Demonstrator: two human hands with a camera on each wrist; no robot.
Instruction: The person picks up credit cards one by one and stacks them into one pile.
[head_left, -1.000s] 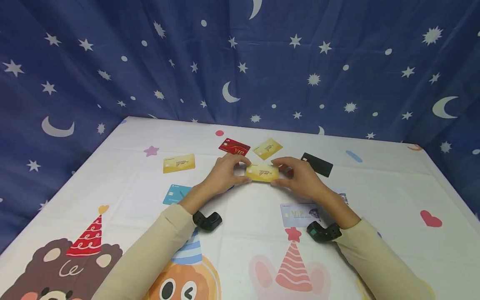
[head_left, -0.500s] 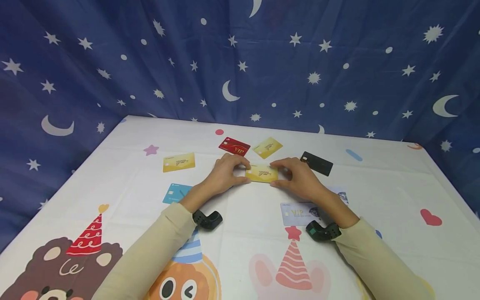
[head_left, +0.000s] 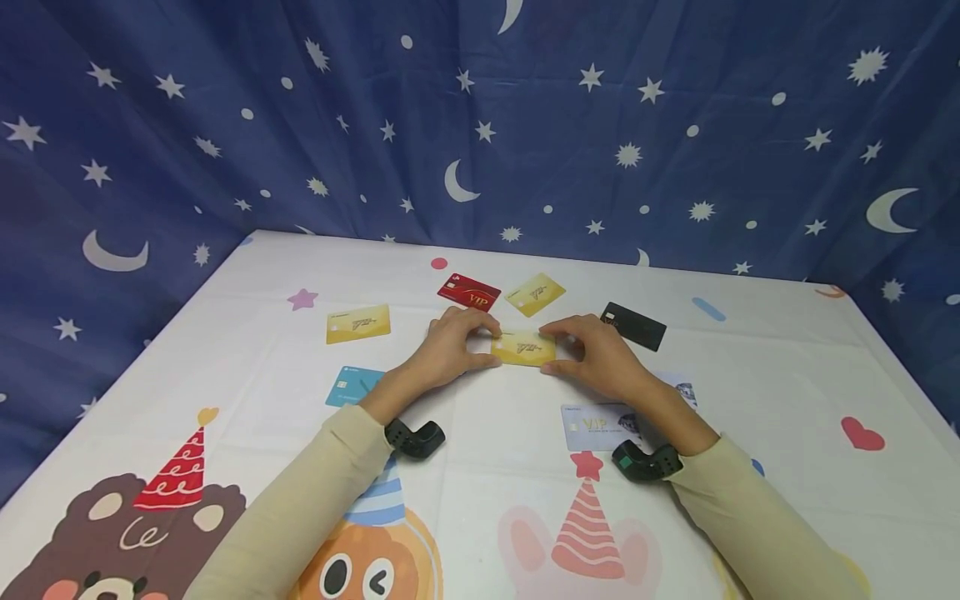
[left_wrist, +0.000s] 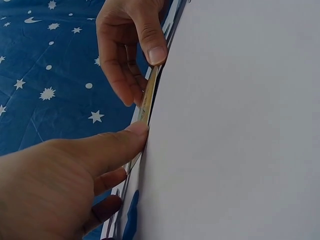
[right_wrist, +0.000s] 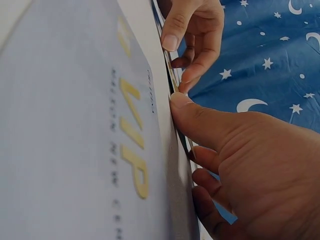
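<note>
Both hands hold a gold card (head_left: 523, 348) at the middle of the table, long side facing the person. My left hand (head_left: 459, 343) pinches its left end between thumb and fingers. At the right end, my right hand (head_left: 600, 354) grips the near and far edges in the same way. The left wrist view shows the gold card (left_wrist: 148, 97) edge-on, low against the tabletop. Behind it lie a red VIP card (head_left: 468, 292) and another gold card (head_left: 536, 295). A black card (head_left: 636, 327) lies just beyond the right hand.
A third gold card (head_left: 357, 323) and a teal card (head_left: 352, 387), partly under the left arm, lie to the left. A silver VIP card (head_left: 592, 427) and a second pale card (head_left: 684, 390) sit partly hidden by the right forearm. A blue star-patterned curtain (head_left: 337, 125) hangs behind.
The gold card has come down slightly toward the tabletop, and the dark shadow under its near edge has shrunk. Both hands keep their hold with hardly any movement.
</note>
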